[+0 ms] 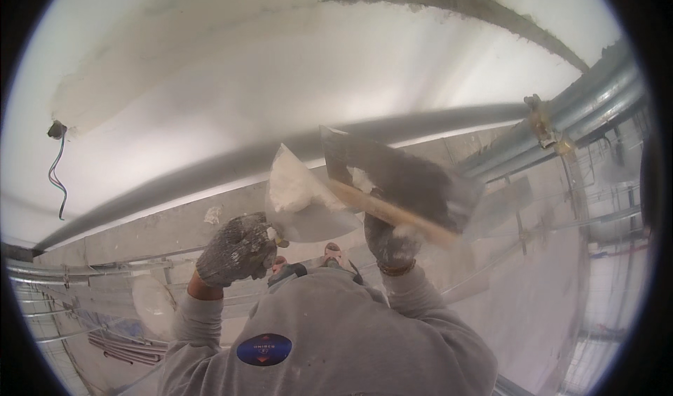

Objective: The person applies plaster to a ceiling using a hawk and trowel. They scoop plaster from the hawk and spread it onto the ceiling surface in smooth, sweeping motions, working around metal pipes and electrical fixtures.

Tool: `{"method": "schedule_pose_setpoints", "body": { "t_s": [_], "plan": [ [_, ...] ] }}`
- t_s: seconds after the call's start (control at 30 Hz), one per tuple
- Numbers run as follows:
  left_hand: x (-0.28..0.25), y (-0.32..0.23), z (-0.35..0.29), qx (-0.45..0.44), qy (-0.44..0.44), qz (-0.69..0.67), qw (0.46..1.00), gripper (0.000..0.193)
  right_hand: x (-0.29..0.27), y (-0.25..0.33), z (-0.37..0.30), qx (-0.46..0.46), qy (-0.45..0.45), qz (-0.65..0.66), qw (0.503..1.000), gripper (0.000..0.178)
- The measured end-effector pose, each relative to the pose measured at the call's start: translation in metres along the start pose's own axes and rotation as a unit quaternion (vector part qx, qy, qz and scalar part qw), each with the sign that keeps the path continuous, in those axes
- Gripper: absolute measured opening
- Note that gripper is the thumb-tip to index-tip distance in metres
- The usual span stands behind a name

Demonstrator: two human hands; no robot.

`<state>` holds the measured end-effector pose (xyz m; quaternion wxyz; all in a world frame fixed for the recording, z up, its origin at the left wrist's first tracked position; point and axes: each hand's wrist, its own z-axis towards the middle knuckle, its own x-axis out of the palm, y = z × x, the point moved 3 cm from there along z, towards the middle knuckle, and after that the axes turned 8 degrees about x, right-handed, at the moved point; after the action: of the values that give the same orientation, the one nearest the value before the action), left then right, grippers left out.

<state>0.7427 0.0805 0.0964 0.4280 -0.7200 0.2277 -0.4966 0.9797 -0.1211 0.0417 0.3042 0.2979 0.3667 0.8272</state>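
Head view, scraper (319,226) bearing white paste (298,185), broad grey blade (413,185), wooden strip (392,211)

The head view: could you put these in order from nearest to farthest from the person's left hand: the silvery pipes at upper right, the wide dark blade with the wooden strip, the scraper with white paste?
1. Scraper: in the left hand itself, blade pointing to its right.
2. Wide dark blade: farther right, in the right hand.
3. Silvery pipes: farthest, at upper right.
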Motion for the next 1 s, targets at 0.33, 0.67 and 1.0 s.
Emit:
{"method": "schedule_pose_setpoints", "body": {
  "t_s": [0.33,0.67,1.0],
  "plan": [
    [0.033,-0.007,0.008,0.097,-0.004,0.088,0.991,0.040,0.008,-0.002,0.008,0.046,0.188,-0.009,0.981,0.044],
    [0.075,-0.041,0.029,0.403,0.008,0.704,0.585,0.035,-0.024,-0.020,-0.005,0.342,-0.009,-0.066,0.937,0.022],
    [0.088,-0.013,0.061,0.407,-0.055,0.664,0.625,0.064,0.027,0.085,0.027,0.547,-0.082,0.406,0.727,0.022]
  ]
}}
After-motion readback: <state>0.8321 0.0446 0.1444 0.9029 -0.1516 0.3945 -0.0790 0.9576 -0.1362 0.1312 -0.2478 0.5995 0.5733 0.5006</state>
